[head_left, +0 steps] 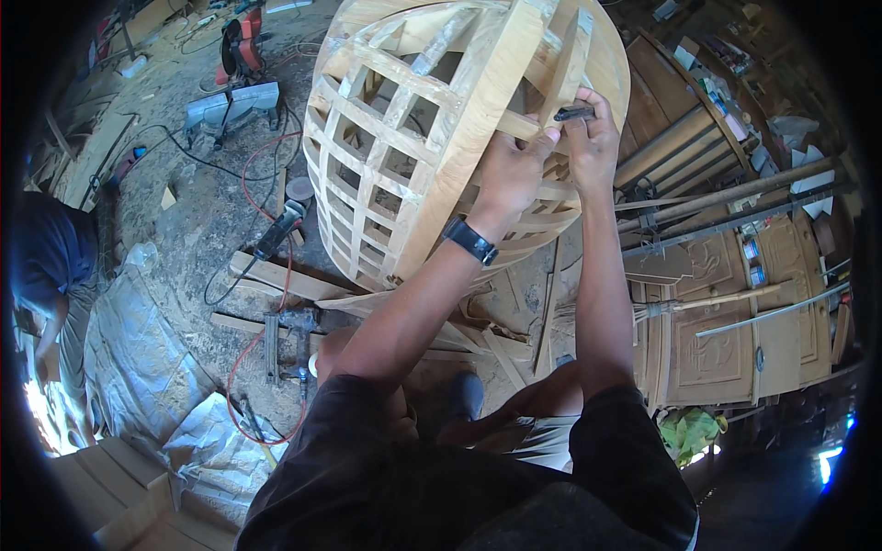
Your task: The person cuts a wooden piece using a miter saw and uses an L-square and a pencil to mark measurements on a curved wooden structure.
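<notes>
A large rounded wooden lattice frame (386, 147) of crossing pale slats stands in front of me, with a thick upright rib (478, 119) down its middle. My left hand (514, 174), with a dark watch on its wrist, is closed at a short wooden slat (517, 125) right of the rib; some of its fingers are hidden. Beside it, my right hand (593, 151) pinches a short, dark, narrow tool (575, 114) against an upright slat (571, 60). The tool's exact kind cannot be made out.
An angle grinder (278, 230) lies left of the frame among cords and a red hose (241, 363). Farther back is a red cut-off saw (241, 46). Another person (55, 266) sits at left. Carved wooden panels (703, 349), long poles and a broom (680, 306) lie at right.
</notes>
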`<state>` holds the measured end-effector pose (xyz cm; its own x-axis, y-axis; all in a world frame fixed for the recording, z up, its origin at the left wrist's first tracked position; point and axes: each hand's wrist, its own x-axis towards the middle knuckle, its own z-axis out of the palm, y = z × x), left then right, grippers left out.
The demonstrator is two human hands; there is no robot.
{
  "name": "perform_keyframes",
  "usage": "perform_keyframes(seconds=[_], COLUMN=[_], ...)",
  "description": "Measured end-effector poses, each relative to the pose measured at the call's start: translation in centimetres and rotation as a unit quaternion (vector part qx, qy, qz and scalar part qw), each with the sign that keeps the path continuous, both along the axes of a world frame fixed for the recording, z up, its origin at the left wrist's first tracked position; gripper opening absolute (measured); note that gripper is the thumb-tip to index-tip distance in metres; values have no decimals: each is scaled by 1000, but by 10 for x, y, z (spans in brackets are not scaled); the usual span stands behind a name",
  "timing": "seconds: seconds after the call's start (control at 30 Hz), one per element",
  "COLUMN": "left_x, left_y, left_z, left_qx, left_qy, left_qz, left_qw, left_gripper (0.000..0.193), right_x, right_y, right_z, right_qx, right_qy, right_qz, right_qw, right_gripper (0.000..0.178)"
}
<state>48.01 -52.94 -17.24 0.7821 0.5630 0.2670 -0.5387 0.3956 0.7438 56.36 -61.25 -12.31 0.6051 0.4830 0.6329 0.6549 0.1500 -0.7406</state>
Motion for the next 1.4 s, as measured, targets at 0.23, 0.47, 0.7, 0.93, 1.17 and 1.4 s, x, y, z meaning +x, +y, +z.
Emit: perform_keyframes(seconds=[0.23, 0.47, 0.7, 0.93, 1.17, 1.4], left_x=[-5, -9, -3, -3, -3, -3], left_y=[-1, 6, 6, 3, 7, 3], left_z=[3, -1, 3, 5, 6, 9], left_qx=[-23, 24, 6, 0, -23, -76], left_qy=[-41, -39, -33, -6, -40, -72], left_qz=[-48, -68, -24, -7, -46, -72], left_qw=[998, 997, 999, 1000, 998, 992], left_gripper=[26, 35, 29, 28, 31, 34], right_x=[1, 2, 11, 12, 2, 5], right_y=[-1, 3, 4, 7, 9, 6], right_z=[0, -3, -7, -7, -5, -4], right_qx=[9, 35, 12, 25, 43, 33], right_qy=[-11, 1, -25, -31, 13, 5], right_qz=[-1, 11, -20, -10, -5, 2], right_qw=[1000, 999, 999, 999, 999, 999], right_gripper=[30, 32, 36, 34, 32, 32])
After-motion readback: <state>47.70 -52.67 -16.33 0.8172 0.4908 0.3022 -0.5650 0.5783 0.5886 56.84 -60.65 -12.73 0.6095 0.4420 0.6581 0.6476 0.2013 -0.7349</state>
